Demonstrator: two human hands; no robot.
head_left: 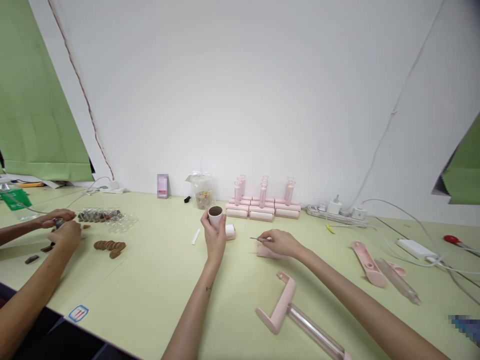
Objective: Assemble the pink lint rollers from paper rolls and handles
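My left hand (pixel 215 240) is wrapped round a white lint roller refill (pixel 215 218), held upright with its brown cardboard core facing up. Behind my left hand's fingers a second white roll (pixel 230 231) lies on the table. Pinched in my right hand (pixel 279 243) is a slim metal tool (pixel 258 239), its tip pointing left; its exact kind is too small to tell. Just under that hand lies a pink piece (pixel 268 251), partly hidden. Between my forearms rests a pink lint roller frame (pixel 280 310) with a clear handle (pixel 315 330).
Several assembled pink lint rollers (pixel 261 212) stand along the wall, beside a clear plastic bag (pixel 203 192). To the right lie a pink cover (pixel 369 265), a clear handle tube (pixel 400 282) and cables round a power strip (pixel 333 215). A co-worker's hands (pixel 65 230) work at the left.
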